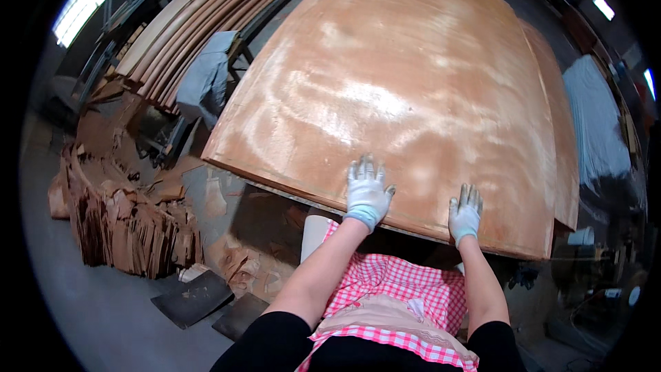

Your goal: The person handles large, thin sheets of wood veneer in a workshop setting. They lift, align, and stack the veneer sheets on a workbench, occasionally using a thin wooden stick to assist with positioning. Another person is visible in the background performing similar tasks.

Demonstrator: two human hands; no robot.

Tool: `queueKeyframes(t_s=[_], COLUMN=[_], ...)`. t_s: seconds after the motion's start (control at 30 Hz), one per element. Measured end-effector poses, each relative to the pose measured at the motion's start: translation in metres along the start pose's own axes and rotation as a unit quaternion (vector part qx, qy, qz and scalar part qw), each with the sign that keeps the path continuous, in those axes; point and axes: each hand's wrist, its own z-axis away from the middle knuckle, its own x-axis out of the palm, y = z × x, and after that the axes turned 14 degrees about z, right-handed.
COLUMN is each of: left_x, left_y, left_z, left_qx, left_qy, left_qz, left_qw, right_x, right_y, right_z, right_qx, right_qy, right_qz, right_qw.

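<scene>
A large, glossy reddish-brown sheet of plywood or veneer [413,96] lies before me, with patches of light shining on its surface. My left hand [368,193], in a white glove with worn, dirty fingertips, rests flat near the sheet's front edge, fingers stretched out. Farther right along the same edge, my right hand [466,213] wears a matching glove and lies palm down, fingers extended. Neither hand grips anything. Another brown sheet [559,124] sticks out along the right side.
A stack of long veneer sheets [213,21] stands at the back left, beside a grey-blue covered object [210,72]. Torn veneer scraps [131,220] are piled at left, dark flat pieces [193,298] on the floor. A plastic-wrapped stack [595,124] stands at right.
</scene>
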Motion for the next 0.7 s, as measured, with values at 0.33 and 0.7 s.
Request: queueKeyframes(t_s=[0.33,0.7], left_x=[-0.036,-0.078], left_y=[-0.041,-0.135], left_z=[0.009,-0.002], left_qx=[-0.060,-0.203], left_qy=[-0.049,0.061], left_qz=[-0.034,-0.065], left_qw=[0.996,0.975], right_x=[0.000,-0.003], right_y=[0.000,0.002], right_z=[-0.001,-0.004], right_qx=[-0.004,-0.002], right_qy=[0.029,0.031], right_qz=[-0.030,-0.030], right_qw=[0.999,0.999])
